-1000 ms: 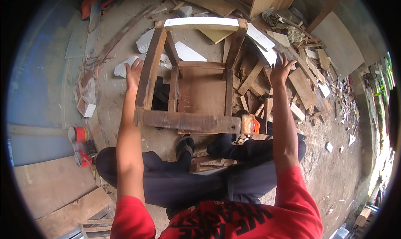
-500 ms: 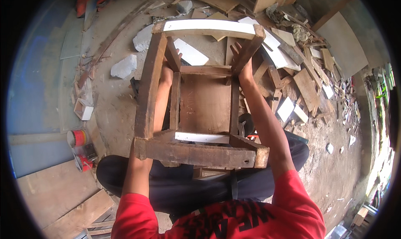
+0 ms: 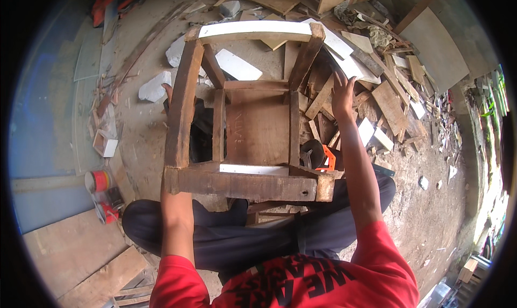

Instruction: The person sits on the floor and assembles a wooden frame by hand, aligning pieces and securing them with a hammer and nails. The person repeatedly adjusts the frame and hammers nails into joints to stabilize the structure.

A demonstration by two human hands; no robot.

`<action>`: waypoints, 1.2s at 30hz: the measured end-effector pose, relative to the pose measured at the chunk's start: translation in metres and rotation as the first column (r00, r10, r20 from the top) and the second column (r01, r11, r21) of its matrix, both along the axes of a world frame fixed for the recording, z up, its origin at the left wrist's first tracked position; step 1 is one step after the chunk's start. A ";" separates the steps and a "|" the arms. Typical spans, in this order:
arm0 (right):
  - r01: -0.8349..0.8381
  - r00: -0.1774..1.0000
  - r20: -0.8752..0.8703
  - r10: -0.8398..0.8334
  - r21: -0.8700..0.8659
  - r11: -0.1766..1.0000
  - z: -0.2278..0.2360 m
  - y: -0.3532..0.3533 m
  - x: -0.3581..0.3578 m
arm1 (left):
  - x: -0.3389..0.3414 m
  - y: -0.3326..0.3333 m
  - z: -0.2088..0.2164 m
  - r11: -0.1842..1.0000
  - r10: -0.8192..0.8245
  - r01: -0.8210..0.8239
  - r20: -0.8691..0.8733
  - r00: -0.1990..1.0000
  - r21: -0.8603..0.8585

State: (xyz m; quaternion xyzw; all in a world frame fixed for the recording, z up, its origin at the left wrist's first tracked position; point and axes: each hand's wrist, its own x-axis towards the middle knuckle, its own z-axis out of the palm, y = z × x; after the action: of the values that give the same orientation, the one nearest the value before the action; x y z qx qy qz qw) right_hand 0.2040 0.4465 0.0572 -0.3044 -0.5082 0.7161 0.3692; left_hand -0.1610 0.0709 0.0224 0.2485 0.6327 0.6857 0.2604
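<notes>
A worn wooden stool frame [image 3: 245, 185] stands in front of me with its legs toward me, white strips on two rails and a brown panel [image 3: 257, 127] at its far end. Off its right side, my right hand [image 3: 343, 95] is raised with fingers stretched, apart from the wood. My left hand [image 3: 167, 91] is beside the left leg [image 3: 184, 106], which covers most of it. One stretched finger shows past the edge; whether the hand touches the leg is hidden.
Wood offcuts [image 3: 390, 106] and white board pieces [image 3: 239, 64] litter the floor beyond and to the right. An orange-handled tool [image 3: 328, 158] lies right of the frame. Red tins [image 3: 99, 181] stand at left, near a plywood sheet [image 3: 70, 248]. My crossed legs are beneath the frame.
Both hands have come out from inside the frame to its outer sides, the right one swinging right and the left one left. The frame sits slightly farther left and higher in view.
</notes>
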 end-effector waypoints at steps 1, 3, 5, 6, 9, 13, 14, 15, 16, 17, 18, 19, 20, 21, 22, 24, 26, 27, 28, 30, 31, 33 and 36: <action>-0.001 0.994 0.110 -0.002 0.023 1.000 -0.004 -0.003 0.014 | 0.016 0.008 0.018 0.997 0.073 -0.076 0.241 0.968 0.004; -0.051 0.950 0.311 0.026 0.072 0.996 -0.007 -0.019 0.029 | 0.042 -0.002 0.031 0.997 0.070 -0.083 0.443 0.894 0.008; -0.118 0.915 0.386 0.121 -0.032 0.992 0.005 -0.053 0.031 | 0.056 -0.026 0.023 0.996 -0.085 0.081 0.396 0.914 0.026; -0.193 0.918 0.339 0.205 -0.072 0.979 0.005 -0.070 0.038 | 0.067 -0.029 0.030 0.981 -0.123 0.170 0.384 0.915 -0.090; -0.314 0.850 0.408 0.333 -0.113 0.943 0.066 -0.135 0.038 | 0.099 -0.028 0.058 0.905 -0.189 0.309 0.375 0.907 -0.291; -0.304 0.928 0.146 0.342 -0.229 0.925 0.052 -0.164 0.023 | 0.134 -0.003 0.076 0.963 -0.173 0.253 0.510 0.842 -0.091; -0.289 0.944 0.075 0.322 -0.281 0.915 0.054 -0.168 0.018 | 0.144 0.005 0.082 0.982 -0.134 0.184 0.555 0.821 -0.036; -0.285 0.943 0.091 0.319 -0.274 0.919 0.053 -0.168 0.015 | 0.153 0.011 0.087 0.994 -0.097 0.109 0.599 0.795 0.016; -0.279 0.943 0.107 0.316 -0.268 0.922 0.050 -0.167 0.012 | 0.160 0.014 0.091 0.998 -0.063 0.063 0.610 0.790 0.022; -0.273 0.942 0.124 0.312 -0.261 0.926 0.048 -0.167 0.012 | 0.158 0.013 0.085 0.991 -0.133 0.115 0.625 0.770 0.069; -0.243 0.937 0.210 0.279 -0.181 0.953 0.053 -0.170 0.009 | 0.155 0.013 0.083 0.980 -0.199 0.161 0.632 0.749 0.119; -0.232 0.935 0.241 0.261 -0.144 0.962 0.049 -0.169 0.008 | 0.152 0.012 0.080 0.964 -0.266 0.206 0.636 0.725 0.168; -0.221 0.931 0.272 0.242 -0.106 0.969 0.037 -0.167 0.006 | 0.153 0.013 0.076 0.985 -0.172 0.155 0.624 0.762 0.083; -0.206 0.928 0.303 0.219 -0.073 0.976 0.033 -0.167 0.004 | 0.153 0.012 0.073 0.982 -0.189 0.161 0.636 0.748 0.103; -0.217 0.919 0.326 0.223 -0.055 0.975 0.031 -0.165 0.005 | 0.154 0.011 0.071 0.978 -0.206 0.166 0.647 0.734 0.124; -0.213 0.935 0.267 0.233 -0.101 0.972 0.035 -0.168 0.009 | 0.159 0.011 0.070 0.982 -0.187 0.141 0.645 0.741 0.123; -0.216 0.946 0.213 0.246 -0.155 0.964 0.043 -0.171 0.013 | 0.169 0.012 0.074 0.993 -0.113 0.078 0.617 0.779 0.083; -0.222 0.949 0.185 0.255 -0.181 0.958 0.047 -0.170 0.015 | 0.169 0.011 0.076 0.995 -0.093 0.086 0.586 0.805 0.040; -0.228 0.952 0.156 0.262 -0.207 0.951 0.049 -0.169 0.017 | 0.170 0.010 0.078 0.996 -0.074 0.092 0.553 0.830 -0.004; -0.205 0.952 0.168 0.256 -0.269 0.941 0.046 -0.164 0.022 | 0.164 0.007 0.080 0.990 -0.043 0.112 0.551 0.833 -0.091; -0.196 0.951 0.173 0.255 -0.300 0.934 0.045 -0.162 0.023 | 0.156 0.001 0.078 0.982 -0.026 0.129 0.583 0.812 -0.136; -0.234 0.948 0.141 0.286 -0.302 0.924 0.040 -0.163 0.026 | 0.148 -0.005 0.074 0.974 -0.036 0.161 0.593 0.804 -0.158; -0.270 0.948 0.073 0.311 -0.336 0.902 0.028 -0.171 0.030 | 0.160 -0.004 0.076 0.980 -0.089 0.169 0.536 0.840 -0.101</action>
State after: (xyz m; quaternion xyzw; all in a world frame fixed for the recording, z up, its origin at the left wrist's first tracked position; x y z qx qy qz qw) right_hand 0.2344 0.2756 0.0855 -0.3253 -0.4465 0.8158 0.1711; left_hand -0.0008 0.0671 0.0979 0.0730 0.5662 0.6609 0.4872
